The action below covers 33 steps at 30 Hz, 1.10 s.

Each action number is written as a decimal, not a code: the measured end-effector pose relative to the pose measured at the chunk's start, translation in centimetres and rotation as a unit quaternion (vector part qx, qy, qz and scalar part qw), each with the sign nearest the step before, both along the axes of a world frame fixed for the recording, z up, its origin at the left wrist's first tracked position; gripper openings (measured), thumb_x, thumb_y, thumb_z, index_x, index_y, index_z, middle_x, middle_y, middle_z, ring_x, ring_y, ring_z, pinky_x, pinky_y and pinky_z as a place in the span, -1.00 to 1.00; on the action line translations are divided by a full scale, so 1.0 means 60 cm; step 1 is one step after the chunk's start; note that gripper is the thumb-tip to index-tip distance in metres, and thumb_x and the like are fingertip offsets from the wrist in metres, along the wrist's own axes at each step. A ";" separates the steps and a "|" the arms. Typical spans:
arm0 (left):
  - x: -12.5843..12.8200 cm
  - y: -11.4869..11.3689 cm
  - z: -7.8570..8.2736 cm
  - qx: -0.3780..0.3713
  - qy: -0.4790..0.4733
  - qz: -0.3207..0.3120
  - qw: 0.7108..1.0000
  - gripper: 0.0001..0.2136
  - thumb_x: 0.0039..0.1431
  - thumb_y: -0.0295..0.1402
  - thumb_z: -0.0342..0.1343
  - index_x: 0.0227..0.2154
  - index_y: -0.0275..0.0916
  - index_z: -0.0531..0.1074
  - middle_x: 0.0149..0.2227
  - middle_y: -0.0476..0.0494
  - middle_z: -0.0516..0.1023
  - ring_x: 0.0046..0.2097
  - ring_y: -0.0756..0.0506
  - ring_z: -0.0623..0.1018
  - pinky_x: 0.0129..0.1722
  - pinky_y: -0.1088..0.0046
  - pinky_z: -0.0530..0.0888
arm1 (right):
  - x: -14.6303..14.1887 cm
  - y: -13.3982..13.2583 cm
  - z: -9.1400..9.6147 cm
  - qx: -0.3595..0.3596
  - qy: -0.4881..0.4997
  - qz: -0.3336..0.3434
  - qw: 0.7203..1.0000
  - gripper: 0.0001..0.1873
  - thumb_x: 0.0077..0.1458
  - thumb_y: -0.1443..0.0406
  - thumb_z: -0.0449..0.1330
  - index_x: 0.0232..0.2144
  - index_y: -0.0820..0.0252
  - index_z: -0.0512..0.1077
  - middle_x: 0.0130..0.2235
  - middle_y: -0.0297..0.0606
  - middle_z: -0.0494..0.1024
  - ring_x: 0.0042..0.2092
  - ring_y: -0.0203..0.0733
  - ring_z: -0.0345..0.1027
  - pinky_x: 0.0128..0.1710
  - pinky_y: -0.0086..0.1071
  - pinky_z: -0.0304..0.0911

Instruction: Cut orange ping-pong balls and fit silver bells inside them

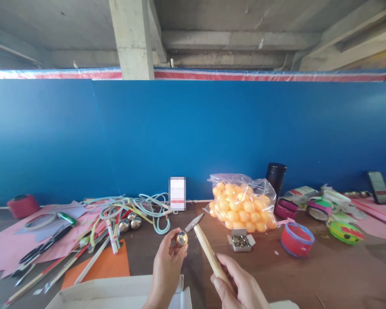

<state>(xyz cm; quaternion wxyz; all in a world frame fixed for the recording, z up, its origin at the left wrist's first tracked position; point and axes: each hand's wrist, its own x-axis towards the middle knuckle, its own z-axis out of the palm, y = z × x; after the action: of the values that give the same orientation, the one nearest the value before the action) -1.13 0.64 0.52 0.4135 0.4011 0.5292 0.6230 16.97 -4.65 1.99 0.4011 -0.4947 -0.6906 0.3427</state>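
Clearly, your left fingers (166, 241) pinch a mirror-bright silvery ball (181, 238) above the tabletop (309, 279), while your right fingers (231, 264) grasp a hammer (208, 249) by its pale wooden handle; the white rectangle (177, 189) behind is unreadably pixelated.

1 shiny, round metal ball (182, 238) sits in the left hand (170, 254). 1 wooden-handled hammer (210, 252) slants up and leftward from the right hand (236, 280), its grey, tapered head (193, 223) near the ball.

Metal ball (182, 238) and hammer (209, 252) in hands (167, 259) (239, 281)
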 end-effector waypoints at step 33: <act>0.000 -0.002 0.006 0.004 -0.004 0.002 1.000 -0.56 -0.17 -0.28 0.25 -0.14 -0.21 0.39 -0.23 -0.15 0.58 -0.32 -0.11 0.60 -0.33 0.39 0.55 | 0.001 0.001 0.003 0.011 -0.011 -0.004 1.000 -0.50 0.12 -0.01 -0.06 -0.07 0.21 0.33 -0.49 -0.30 0.45 -0.59 -0.31 0.28 -0.60 -0.52 0.23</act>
<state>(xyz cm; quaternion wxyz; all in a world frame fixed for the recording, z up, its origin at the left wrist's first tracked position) -1.15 0.54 0.85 0.4127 0.3991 0.5259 0.6276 17.03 -4.61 2.20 0.4006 -0.4966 -0.6967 0.3280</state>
